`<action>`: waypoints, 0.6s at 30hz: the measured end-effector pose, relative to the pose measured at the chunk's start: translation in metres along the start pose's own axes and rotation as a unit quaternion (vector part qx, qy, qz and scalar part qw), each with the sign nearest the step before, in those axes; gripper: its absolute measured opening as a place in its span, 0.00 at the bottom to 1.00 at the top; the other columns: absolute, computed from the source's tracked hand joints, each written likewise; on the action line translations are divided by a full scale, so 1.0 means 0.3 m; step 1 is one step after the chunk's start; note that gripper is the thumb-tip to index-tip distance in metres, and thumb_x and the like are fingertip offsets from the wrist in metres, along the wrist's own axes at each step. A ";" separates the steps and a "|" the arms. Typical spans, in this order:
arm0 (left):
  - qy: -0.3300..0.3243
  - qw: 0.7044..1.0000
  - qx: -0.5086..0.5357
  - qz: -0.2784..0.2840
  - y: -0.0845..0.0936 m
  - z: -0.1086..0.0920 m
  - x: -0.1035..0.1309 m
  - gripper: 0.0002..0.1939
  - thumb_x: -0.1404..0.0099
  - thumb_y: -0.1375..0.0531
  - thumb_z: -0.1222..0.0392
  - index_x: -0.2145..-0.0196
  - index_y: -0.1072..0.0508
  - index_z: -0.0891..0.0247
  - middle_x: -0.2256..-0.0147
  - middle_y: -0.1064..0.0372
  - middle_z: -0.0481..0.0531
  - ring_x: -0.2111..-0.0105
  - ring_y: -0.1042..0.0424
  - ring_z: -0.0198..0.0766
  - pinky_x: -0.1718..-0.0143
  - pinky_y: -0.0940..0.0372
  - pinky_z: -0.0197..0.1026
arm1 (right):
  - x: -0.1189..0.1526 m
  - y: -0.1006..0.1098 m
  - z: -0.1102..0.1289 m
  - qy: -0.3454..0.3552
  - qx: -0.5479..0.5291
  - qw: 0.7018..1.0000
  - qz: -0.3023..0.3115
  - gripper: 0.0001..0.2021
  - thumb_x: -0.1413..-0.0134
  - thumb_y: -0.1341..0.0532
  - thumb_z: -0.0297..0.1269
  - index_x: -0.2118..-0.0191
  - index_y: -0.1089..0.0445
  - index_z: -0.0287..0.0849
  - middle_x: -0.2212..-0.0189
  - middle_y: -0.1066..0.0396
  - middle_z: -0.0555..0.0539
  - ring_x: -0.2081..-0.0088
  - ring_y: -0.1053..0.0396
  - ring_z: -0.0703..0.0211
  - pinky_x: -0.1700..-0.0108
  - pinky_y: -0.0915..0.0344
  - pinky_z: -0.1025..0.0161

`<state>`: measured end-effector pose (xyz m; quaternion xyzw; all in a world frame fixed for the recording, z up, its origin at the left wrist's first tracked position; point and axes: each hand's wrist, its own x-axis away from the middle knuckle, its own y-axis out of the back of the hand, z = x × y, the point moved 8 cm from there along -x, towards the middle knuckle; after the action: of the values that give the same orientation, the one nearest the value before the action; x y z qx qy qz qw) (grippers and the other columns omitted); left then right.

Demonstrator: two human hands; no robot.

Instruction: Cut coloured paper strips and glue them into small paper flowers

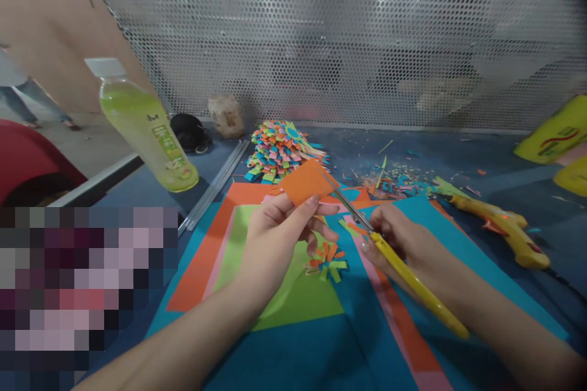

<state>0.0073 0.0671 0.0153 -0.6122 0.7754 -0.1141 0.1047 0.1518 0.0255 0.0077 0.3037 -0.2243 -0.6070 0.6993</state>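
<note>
My left hand [279,229] pinches a small orange paper piece [303,183] between thumb and fingers, held up over the sheets. In my right hand [394,232] is a pair of yellow-handled scissors [408,275], its fingers wrapped round the handle. The blades reach up to the right edge of the orange piece; whether they bite into it I cannot tell. Under my hands lie a green paper sheet [302,302], blue paper [293,354] and orange paper [192,278]. A small fringed paper flower [328,263] in orange and green rests on them, beside long pink and orange strips [403,336].
Behind the sheets stands a heap of fringed coloured paper [277,149], with paper scraps [403,183] to its right. A yellow glue gun [504,229] lies right, near yellow packages [554,134]. Left are a green drink bottle [149,134] and clear sticks [215,183]. A perforated metal panel [321,30] closes the back.
</note>
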 end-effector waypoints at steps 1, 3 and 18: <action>0.000 1.000 0.001 0.000 0.000 0.000 -0.001 0.08 0.43 0.40 0.62 0.78 0.31 0.68 0.68 0.23 0.57 0.82 0.29 0.30 0.86 0.44 0.29 | 0.000 0.000 0.002 -0.001 -0.001 1.000 0.001 0.13 0.46 0.46 0.47 0.70 0.50 0.45 0.79 0.47 0.56 0.78 0.48 0.66 0.78 0.49 0.68; 0.001 1.000 0.003 -0.001 -0.001 -0.001 -0.001 0.08 0.43 0.40 0.62 0.78 0.31 0.68 0.68 0.23 0.57 0.82 0.30 0.30 0.86 0.44 0.29 | -0.002 0.001 0.004 -0.001 -0.007 1.000 0.000 0.13 0.45 0.47 0.47 0.70 0.50 0.45 0.79 0.47 0.56 0.78 0.48 0.66 0.78 0.49 0.68; -0.005 1.000 0.002 0.016 -0.006 -0.003 -0.002 0.09 0.42 0.41 0.63 0.78 0.30 0.69 0.68 0.23 0.57 0.82 0.30 0.30 0.87 0.44 0.28 | -0.008 -0.002 -0.013 0.017 -0.006 1.000 -0.013 0.13 0.46 0.45 0.46 0.69 0.49 0.44 0.78 0.47 0.56 0.78 0.50 0.67 0.78 0.49 0.68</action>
<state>0.0087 0.0673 0.0168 -0.5997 0.7845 -0.1112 0.1117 0.1536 0.0283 0.0046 0.3130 -0.2046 -0.6120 0.6968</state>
